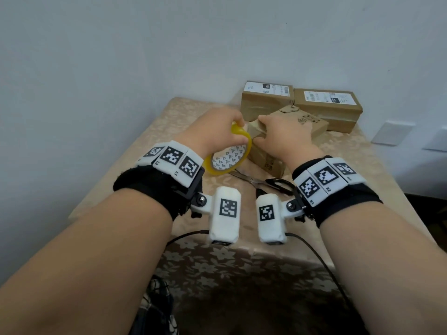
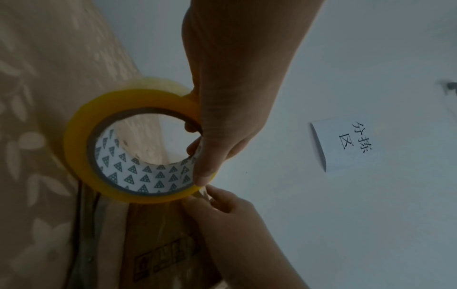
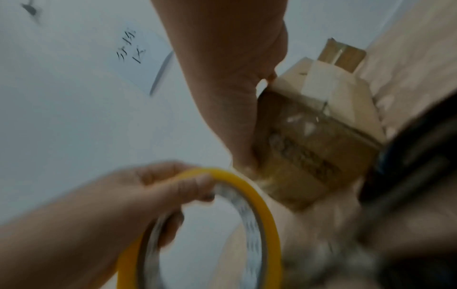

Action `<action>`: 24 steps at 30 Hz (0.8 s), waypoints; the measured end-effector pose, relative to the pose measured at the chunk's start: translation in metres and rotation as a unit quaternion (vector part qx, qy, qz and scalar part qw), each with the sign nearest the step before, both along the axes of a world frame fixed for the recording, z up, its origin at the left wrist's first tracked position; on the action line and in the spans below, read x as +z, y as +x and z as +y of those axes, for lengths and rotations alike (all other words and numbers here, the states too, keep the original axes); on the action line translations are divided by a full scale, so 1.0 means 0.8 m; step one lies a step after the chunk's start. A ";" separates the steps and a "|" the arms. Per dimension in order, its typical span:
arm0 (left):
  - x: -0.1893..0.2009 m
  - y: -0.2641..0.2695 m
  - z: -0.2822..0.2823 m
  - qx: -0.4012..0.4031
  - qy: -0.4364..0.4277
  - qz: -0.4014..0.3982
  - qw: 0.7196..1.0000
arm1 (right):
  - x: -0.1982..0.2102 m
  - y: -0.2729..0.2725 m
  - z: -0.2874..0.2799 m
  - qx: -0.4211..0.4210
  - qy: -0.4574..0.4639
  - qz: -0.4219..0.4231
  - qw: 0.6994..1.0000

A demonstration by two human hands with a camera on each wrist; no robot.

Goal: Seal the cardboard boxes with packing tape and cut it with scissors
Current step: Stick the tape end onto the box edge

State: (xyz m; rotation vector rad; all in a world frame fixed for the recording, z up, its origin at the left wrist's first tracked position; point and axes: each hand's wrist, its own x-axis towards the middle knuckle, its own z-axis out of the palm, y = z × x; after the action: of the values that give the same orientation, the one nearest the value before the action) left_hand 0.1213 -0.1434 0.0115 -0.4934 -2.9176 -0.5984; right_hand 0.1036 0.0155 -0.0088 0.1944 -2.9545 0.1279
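- Fingertips of the left hand (image 1: 217, 131) are hidden in the head view behind the yellow tape roll (image 1: 228, 154); the left wrist view shows the roll gripped, fingers curled through its core and the thumb pressed on the outer rim.
- Tape roll is held upright just left of the near cardboard box (image 1: 287, 139), above the tablecloth (image 1: 169, 122).
- Scissors (image 1: 263, 183) are seen lying on the cloth below the roll; their black handles are partly covered by the right wrist band.
- Right hand (image 1: 281, 135) is laid over the near box's left end, fingers curled onto its edge; the right wrist view is blurred, so the grip is hard to make out, and whether a tape end is pinched cannot be told.
- Near box's flaps are closed, so any contents are hidden.
- Two labelled boxes (image 1: 302, 100) are set side by side behind it against the wall, closed, with clear tape seen on their fronts.
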 end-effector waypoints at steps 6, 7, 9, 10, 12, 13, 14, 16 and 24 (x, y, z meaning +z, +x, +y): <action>0.003 0.001 -0.016 -0.013 -0.006 -0.019 1.000 | 0.021 -0.013 0.037 0.113 -0.014 -0.030 0.993; 0.003 0.001 -0.019 -0.018 -0.006 -0.025 1.000 | 0.021 -0.014 0.039 0.135 -0.009 -0.042 0.990; 0.001 0.003 -0.024 -0.023 -0.002 -0.037 0.999 | 0.018 -0.015 0.037 0.156 0.011 -0.073 0.985; -0.001 0.004 -0.025 -0.023 0.003 -0.039 0.999 | 0.015 -0.015 0.035 0.148 0.023 -0.094 0.984; -0.002 0.003 -0.023 -0.020 0.022 -0.035 0.999 | 0.011 -0.014 0.031 0.110 0.022 -0.117 0.987; -0.001 0.002 -0.020 -0.019 0.027 -0.028 0.999 | 0.010 -0.013 0.031 0.088 0.011 -0.118 0.989; 0.000 0.000 -0.017 -0.018 0.023 -0.018 0.999 | 0.010 -0.012 0.031 0.065 0.003 -0.115 0.991; -0.001 -0.003 -0.007 -0.022 0.001 -0.002 1.000 | 0.010 -0.009 0.030 0.018 -0.003 -0.116 0.993; 0.001 -0.008 -0.005 -0.016 -0.006 -0.008 1.000 | 0.000 -0.003 0.019 -0.042 0.006 -0.143 0.989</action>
State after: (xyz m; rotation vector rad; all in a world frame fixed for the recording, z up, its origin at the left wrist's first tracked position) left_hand 0.1153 -0.1474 0.0119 -0.5390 -2.9363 -0.5917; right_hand 0.1011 0.0310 -0.0087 0.0562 -3.2431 0.1358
